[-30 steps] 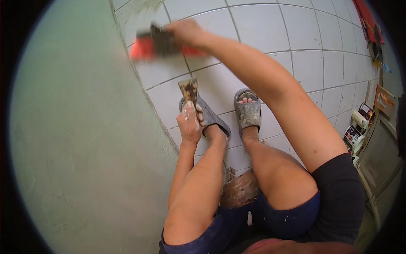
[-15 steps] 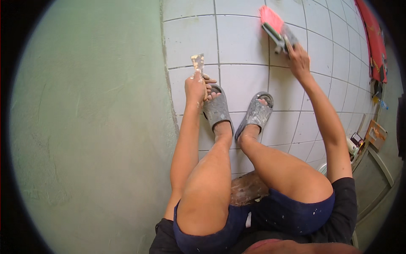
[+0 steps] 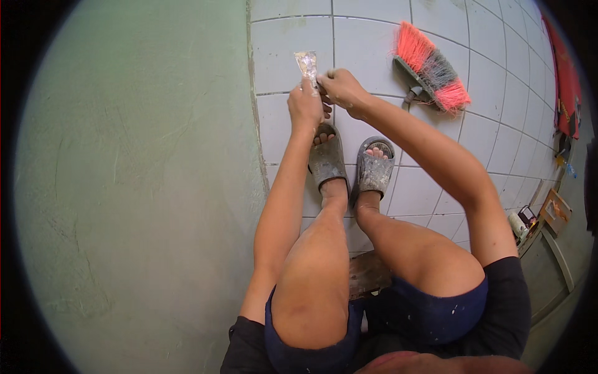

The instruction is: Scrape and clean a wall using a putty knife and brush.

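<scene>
My left hand (image 3: 306, 107) is closed round a putty knife (image 3: 306, 64), its blade smeared with pale dried filler and pointing away from me. Close against it on the right is my right hand (image 3: 344, 90), its fingers curled beside the knife's lower blade; what they hold, if anything, is hidden. A broom head (image 3: 430, 68) with pink and grey bristles lies on the tiles farther off to the right, apart from both hands.
Light square floor tiles (image 3: 367, 56) run under my spattered grey sandals (image 3: 327, 159). A smooth grey-green surface (image 3: 137, 174) borders them on the left. I sit over a worn wooden piece (image 3: 369, 274). Red material (image 3: 564, 81) and a small wooden board (image 3: 554, 209) lie along the right edge.
My right hand has let go of the broom head and come left to the putty knife. The broom head now rests on the tiles. My left hand has moved slightly forward and right.
</scene>
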Motion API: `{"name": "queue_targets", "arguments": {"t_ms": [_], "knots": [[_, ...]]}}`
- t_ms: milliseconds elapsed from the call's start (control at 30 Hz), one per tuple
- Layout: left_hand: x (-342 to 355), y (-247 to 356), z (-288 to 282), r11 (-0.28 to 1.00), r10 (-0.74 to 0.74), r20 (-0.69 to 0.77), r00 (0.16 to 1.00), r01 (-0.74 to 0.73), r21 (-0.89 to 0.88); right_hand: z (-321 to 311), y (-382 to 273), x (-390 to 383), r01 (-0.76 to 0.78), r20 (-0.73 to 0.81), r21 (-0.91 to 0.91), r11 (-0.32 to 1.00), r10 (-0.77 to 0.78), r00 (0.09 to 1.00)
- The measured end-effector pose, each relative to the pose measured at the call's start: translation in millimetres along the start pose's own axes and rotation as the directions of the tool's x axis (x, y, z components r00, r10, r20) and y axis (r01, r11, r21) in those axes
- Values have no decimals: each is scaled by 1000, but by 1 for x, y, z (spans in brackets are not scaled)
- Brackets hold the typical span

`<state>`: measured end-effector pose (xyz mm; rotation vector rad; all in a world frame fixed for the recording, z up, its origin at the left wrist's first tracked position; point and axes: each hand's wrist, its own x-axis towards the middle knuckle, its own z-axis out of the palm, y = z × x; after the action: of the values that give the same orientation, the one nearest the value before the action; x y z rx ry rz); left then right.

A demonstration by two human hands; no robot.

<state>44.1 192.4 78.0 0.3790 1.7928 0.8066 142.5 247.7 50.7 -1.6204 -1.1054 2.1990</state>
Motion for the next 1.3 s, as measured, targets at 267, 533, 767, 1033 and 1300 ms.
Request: {"name": "queue_targets", "arguments": {"t_ms": [267, 533, 767, 1033, 1300], "knots": [[24, 7, -9, 826, 270, -87, 959, -185, 532, -21, -55, 29, -120, -49, -141, 983, 114, 992], [43, -13, -17, 364, 267, -99, 959, -5, 931, -14, -71, 49, -63, -114, -509, 859, 5, 993], [67, -31, -15, 308, 232, -57, 971, -17, 951, -2, -65, 60, 119, -23, -925, 361, -367, 930], [71, -30, -13, 314, 186, -69, 980, 7, 949, 3, -81, 81, 166, 45, -956, 240, -443, 896], [69, -22, -15, 316, 200, -57, 978, -9, 949, 8, -90, 79, 218, 55, -939, 265, -511, 858]]}}
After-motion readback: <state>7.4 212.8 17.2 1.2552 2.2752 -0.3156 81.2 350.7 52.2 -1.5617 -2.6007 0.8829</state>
